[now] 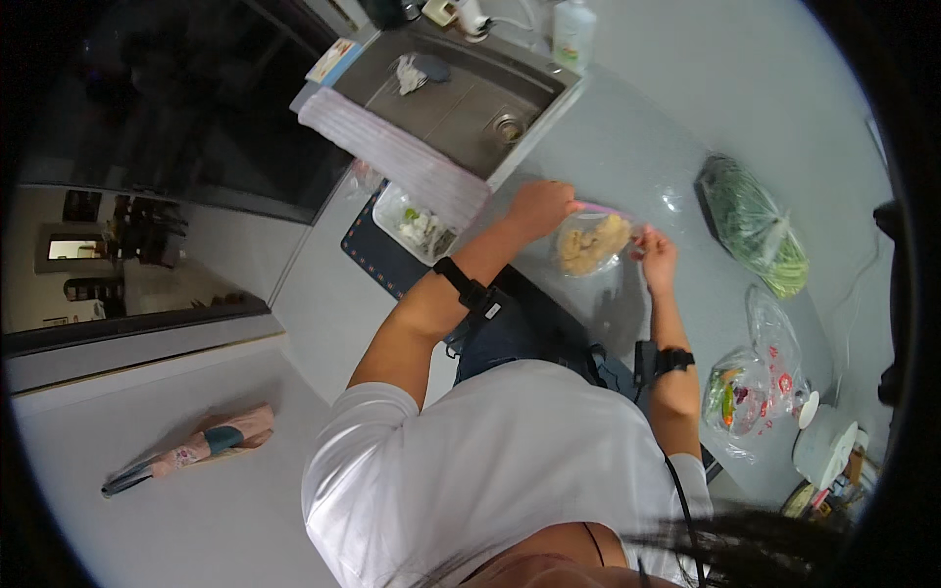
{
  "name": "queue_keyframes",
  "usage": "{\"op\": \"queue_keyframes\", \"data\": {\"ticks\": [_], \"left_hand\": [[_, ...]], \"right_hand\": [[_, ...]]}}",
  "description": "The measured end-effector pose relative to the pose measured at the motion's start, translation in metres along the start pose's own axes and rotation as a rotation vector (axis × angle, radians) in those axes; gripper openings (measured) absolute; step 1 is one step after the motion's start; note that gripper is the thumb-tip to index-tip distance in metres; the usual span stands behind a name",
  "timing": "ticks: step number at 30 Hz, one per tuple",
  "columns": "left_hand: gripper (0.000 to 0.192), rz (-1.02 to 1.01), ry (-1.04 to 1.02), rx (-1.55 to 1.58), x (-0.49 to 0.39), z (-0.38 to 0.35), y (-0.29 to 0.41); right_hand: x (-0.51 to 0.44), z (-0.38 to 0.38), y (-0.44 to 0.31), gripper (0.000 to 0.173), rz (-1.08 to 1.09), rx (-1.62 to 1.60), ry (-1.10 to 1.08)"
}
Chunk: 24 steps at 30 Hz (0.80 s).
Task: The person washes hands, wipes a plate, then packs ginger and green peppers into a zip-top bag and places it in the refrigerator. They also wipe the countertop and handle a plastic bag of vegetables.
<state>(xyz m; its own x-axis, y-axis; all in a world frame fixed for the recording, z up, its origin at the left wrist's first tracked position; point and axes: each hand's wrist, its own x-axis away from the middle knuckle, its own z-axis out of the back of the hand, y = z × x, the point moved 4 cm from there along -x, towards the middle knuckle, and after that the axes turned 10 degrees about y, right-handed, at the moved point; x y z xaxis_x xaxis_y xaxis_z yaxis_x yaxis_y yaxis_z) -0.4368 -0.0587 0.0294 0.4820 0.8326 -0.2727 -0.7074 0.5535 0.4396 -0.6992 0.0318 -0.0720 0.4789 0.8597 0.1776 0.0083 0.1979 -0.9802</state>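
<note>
My left hand (542, 204) grips one end of the pink strip along the mouth of a clear plastic bag (592, 242). Pale yellow chunks of food, whose kind I cannot tell, fill the bag. At the other end of the strip, the fingers of my right hand (656, 253) are closed on the bag's corner. The bag is over the grey countertop (625, 147), between my two hands. Whether its mouth is sealed cannot be made out. Both forearms wear black straps with small devices.
Beyond my left hand is a steel sink (470, 110) with a striped towel (390, 151) over its edge. A white tray of food (419, 228) stands nearer. To the right lie bagged green vegetables (750, 220) and a clear bag of colourful produce (735, 397). A bottle (573, 37) stands behind the sink.
</note>
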Motion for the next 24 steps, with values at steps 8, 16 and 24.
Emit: {"op": "queue_keyframes", "data": {"ticks": [8,16,24], "left_hand": [[0.034,1.314,0.514,1.372,0.174,0.017,-0.268],[0.026,1.49,0.508,1.416,0.195,0.001,-0.303],[0.06,0.62,-0.326,1.676,0.084,-0.027,-0.065]], "right_hand": [[-0.074,-0.025,0.017,0.035,-0.221,-0.166,0.463],[-0.019,-0.057,-0.007,0.036,-0.111,0.023,0.504],[0.122,-0.195,-0.041,0.052,-0.371,-0.117,-0.107]]}}
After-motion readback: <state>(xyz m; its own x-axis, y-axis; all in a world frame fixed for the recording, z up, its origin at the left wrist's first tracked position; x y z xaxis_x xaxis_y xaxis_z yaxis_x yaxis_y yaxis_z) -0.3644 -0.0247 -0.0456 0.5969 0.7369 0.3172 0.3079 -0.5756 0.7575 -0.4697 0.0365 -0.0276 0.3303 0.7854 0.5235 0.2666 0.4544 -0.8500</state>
